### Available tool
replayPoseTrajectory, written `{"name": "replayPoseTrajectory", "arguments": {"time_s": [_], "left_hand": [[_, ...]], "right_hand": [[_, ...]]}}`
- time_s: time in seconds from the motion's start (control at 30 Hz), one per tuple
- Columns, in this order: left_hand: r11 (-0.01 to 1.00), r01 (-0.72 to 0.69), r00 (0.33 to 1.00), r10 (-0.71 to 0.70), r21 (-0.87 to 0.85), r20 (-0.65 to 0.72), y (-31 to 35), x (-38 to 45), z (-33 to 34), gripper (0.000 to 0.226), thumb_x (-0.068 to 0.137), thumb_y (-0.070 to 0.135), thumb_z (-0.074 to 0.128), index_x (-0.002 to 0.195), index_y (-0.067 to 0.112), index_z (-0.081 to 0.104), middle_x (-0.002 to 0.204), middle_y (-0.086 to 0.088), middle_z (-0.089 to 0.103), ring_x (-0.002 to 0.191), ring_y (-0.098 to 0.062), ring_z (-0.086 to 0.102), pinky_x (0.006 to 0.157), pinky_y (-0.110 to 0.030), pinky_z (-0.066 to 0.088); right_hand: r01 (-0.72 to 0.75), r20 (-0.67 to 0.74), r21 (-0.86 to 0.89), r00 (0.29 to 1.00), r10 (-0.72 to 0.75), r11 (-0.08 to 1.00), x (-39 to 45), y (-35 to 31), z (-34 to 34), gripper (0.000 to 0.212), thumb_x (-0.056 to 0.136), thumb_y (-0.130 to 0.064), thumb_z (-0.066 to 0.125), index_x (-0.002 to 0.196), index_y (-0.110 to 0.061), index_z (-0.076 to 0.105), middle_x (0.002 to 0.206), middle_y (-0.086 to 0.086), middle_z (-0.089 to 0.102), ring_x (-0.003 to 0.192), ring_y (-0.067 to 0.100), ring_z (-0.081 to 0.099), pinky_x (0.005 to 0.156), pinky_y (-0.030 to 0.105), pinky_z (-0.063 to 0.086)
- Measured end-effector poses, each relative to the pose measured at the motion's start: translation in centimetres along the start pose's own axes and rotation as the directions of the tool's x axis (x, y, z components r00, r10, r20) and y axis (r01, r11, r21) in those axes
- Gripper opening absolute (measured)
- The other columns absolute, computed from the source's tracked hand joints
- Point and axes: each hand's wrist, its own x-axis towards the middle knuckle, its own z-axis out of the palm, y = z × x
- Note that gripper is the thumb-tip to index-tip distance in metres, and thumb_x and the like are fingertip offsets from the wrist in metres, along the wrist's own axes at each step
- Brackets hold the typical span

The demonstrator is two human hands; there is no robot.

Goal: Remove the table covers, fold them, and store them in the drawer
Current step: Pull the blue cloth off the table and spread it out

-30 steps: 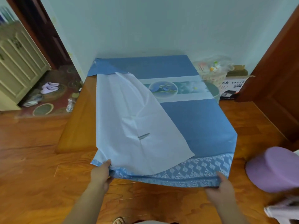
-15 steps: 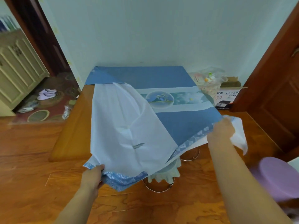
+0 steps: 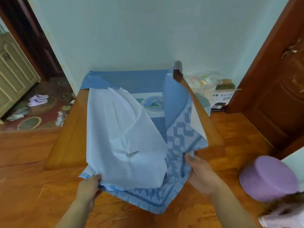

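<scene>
A blue table cover (image 3: 131,81) with a pale underside and a patterned border lies on the wooden table (image 3: 72,129). Its left side is folded over, white underside up. Its right side is folded inward, showing the patterned border (image 3: 181,137). My left hand (image 3: 89,183) pinches the near left corner of the cover at the table's front edge. My right hand (image 3: 199,171) grips the folded right edge near the front. No drawer is in view.
A purple round stool (image 3: 269,178) stands at the right. A brown door (image 3: 283,89) is beyond it, with a cardboard box (image 3: 222,97) and plastic bags (image 3: 204,83) by the wall. At the left are a cabinet (image 3: 14,74), slippers (image 3: 38,100) and a patterned rug (image 3: 41,116).
My right hand has carried the cover's right side inward and down toward the front, baring the table's right edge. My left hand has kept hold of the near left corner.
</scene>
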Motion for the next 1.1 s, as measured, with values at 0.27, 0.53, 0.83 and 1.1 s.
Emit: {"name": "replayPoseTrajectory", "arguments": {"time_s": [0.27, 0.53, 0.83, 1.1], "left_hand": [[0.991, -0.133, 0.988, 0.13, 0.028, 0.089, -2.1, -1.6, 0.7, 0.015, 0.093, 0.006, 0.062, 0.107, 0.006, 0.068, 0.104, -0.018, 0.075, 0.093, -0.037, 0.071, 0.081, -0.048, 0.056], [0.989, -0.097, 0.979, 0.115, -0.116, 0.167, -2.7, -4.6, 0.0, 0.02, 0.097, 0.002, 0.058, 0.114, -0.001, 0.066, 0.077, -0.01, 0.073, 0.058, -0.022, 0.065, 0.054, -0.03, 0.05], [0.986, -0.065, 0.928, 0.116, -0.154, 0.353, -1.8, -7.1, 0.4, 0.03, 0.095, 0.021, 0.068, 0.12, 0.005, 0.066, 0.105, -0.021, 0.075, 0.088, -0.032, 0.075, 0.065, -0.039, 0.06], [0.961, 0.068, 0.992, -0.037, -0.269, 0.118, -2.6, -5.8, -0.5, 0.019, 0.095, 0.0, 0.065, 0.113, -0.003, 0.067, 0.103, -0.019, 0.075, 0.084, -0.032, 0.071, 0.084, -0.048, 0.059]], "right_hand": [[-0.397, -0.488, -0.566, 0.868, 0.094, 0.723, -1.6, 13.0, -0.3, 0.019, 0.104, -0.025, 0.054, 0.092, -0.022, 0.068, 0.085, 0.001, 0.072, 0.084, 0.014, 0.068, 0.071, 0.029, 0.05], [0.343, 0.215, -0.89, 0.897, -0.385, 0.3, -1.4, 14.9, 7.6, 0.03, 0.106, -0.028, 0.043, 0.125, -0.023, 0.066, 0.16, -0.019, 0.021, 0.145, -0.007, 0.019, 0.121, 0.022, 0.022], [0.622, 0.61, -0.778, 0.782, -0.133, 0.086, 2.7, 15.6, 11.6, 0.073, 0.091, -0.02, 0.047, 0.159, -0.024, 0.022, 0.161, -0.007, 0.027, 0.149, 0.012, 0.024, 0.122, 0.032, 0.021], [-0.033, -0.374, -0.639, 0.886, -0.273, 0.768, 1.1, 14.7, 4.3, 0.018, 0.099, -0.012, 0.058, 0.108, -0.023, 0.068, 0.116, -0.007, 0.066, 0.106, 0.005, 0.059, 0.107, 0.044, 0.046]]}}
